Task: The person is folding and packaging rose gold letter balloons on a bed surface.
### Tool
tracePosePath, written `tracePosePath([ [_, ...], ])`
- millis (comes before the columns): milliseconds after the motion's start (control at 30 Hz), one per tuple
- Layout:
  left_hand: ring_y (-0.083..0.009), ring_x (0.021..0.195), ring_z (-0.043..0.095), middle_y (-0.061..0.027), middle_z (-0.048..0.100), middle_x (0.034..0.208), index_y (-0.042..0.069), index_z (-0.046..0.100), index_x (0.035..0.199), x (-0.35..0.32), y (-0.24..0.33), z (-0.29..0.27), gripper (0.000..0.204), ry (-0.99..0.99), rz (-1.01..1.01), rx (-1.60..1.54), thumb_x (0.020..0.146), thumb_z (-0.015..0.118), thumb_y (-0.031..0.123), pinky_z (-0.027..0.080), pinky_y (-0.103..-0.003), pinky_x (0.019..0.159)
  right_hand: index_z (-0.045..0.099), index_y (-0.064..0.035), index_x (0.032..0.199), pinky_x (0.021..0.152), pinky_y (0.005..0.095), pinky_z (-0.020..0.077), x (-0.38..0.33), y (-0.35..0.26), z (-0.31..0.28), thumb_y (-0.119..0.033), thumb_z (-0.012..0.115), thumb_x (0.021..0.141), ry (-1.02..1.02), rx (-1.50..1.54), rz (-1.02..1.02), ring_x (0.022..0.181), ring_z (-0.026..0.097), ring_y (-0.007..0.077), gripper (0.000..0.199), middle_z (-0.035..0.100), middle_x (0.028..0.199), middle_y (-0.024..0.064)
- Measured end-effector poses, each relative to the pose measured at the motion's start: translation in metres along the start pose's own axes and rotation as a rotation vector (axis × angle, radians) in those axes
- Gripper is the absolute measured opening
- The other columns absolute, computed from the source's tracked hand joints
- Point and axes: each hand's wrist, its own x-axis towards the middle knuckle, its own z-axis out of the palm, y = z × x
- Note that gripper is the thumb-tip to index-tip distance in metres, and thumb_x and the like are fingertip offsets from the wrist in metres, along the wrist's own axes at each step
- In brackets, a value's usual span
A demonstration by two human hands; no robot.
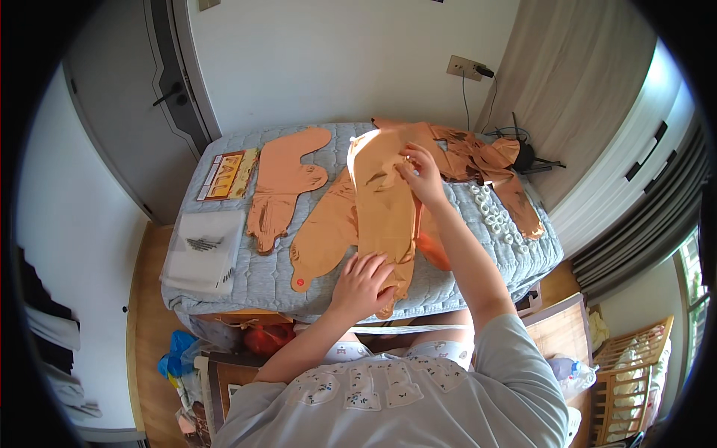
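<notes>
A flat, uninflated gold foil balloon (385, 213) lies lengthwise in front of me on the quilted bed cover, over other copper foil. My left hand (361, 284) rests flat on its near part with the fingers spread. Near the far right edge of the same balloon, my right hand (420, 173) has its fingers bent together in a pinch on the foil; the fingertips are partly hidden. Another flat foil balloon (325, 231) with a small red mark shows underneath on the left. Farther left lies a copper foil balloon (287, 175).
Crumpled copper foil balloons (478, 149) spread across the back right. Several small white rolls (499, 218) sit nearby. A clear plastic bag (204, 250) and a printed card (229, 176) lie at the left of the grey quilted cover (448, 295). A black device (526, 154) with cables stands at the right.
</notes>
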Motion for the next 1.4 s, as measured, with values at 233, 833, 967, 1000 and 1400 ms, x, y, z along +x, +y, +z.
tracePosePath([
  [233, -0.0331, 0.141, 0.048, -0.0135, 0.055, 0.147, 0.01, 0.062, 0.133, 0.009, -0.01, 0.011, 0.044, -0.118, -0.105, -0.005, 0.096, 0.064, 0.033, 0.029, -0.063, 0.118, 0.059, -0.0163, 0.144, 0.104, 0.0488, 0.0497, -0.018, 0.026, 0.002, -0.051, 0.064, 0.095, -0.08, -1.383, 0.044, 0.129, 0.058, 0.0386, 0.061, 0.023, 0.168, 0.0208],
  [833, -0.0375, 0.146, 0.04, -0.0173, 0.049, 0.153, 0.007, 0.055, 0.141, 0.023, -0.007, 0.01, 0.058, -0.122, -0.11, -0.042, 0.099, 0.061, 0.046, 0.024, -0.063, 0.121, 0.07, -0.0137, 0.122, 0.113, 0.0546, 0.0357, -0.051, 0.007, 0.018, -0.053, 0.065, 0.092, -0.33, -1.011, -0.055, 0.133, 0.049, 0.0358, 0.05, 0.065, 0.131, 0.0105],
  [967, -0.0351, 0.145, 0.042, -0.0172, 0.05, 0.151, 0.008, 0.057, 0.14, 0.016, -0.011, 0.006, 0.057, -0.092, -0.132, -0.019, 0.098, 0.062, 0.047, 0.023, -0.064, 0.12, 0.068, -0.0144, 0.128, 0.112, 0.0547, 0.0375, -0.058, 0.002, 0.015, -0.051, 0.065, 0.092, -0.283, -0.871, -0.053, 0.135, 0.049, 0.0358, 0.052, 0.064, 0.134, 0.0115],
  [1000, -0.0344, 0.144, 0.043, -0.0164, 0.051, 0.151, 0.009, 0.058, 0.139, 0.015, -0.012, 0.005, 0.056, -0.019, -0.182, 0.02, 0.097, 0.064, 0.046, 0.022, -0.066, 0.12, 0.067, -0.0148, 0.128, 0.111, 0.0544, 0.0397, -0.056, 0.003, 0.006, -0.047, 0.064, 0.093, -0.282, -0.87, 0.028, 0.134, 0.05, 0.0357, 0.048, 0.063, 0.134, 0.012],
  [1400, -0.0353, 0.147, 0.035, -0.0139, 0.045, 0.156, 0.017, 0.066, 0.132, 0.013, -0.014, -0.001, 0.046, 0.034, -0.256, 0.215, 0.093, 0.068, 0.041, 0.018, -0.061, 0.12, 0.074, -0.011, 0.108, 0.096, 0.0421, 0.0493, 0.026, 0.06, -0.041, -0.018, 0.064, 0.091, -0.202, -1.455, -0.017, 0.123, 0.055, 0.0277, 0.022, 0.065, 0.122, 0.0066],
])
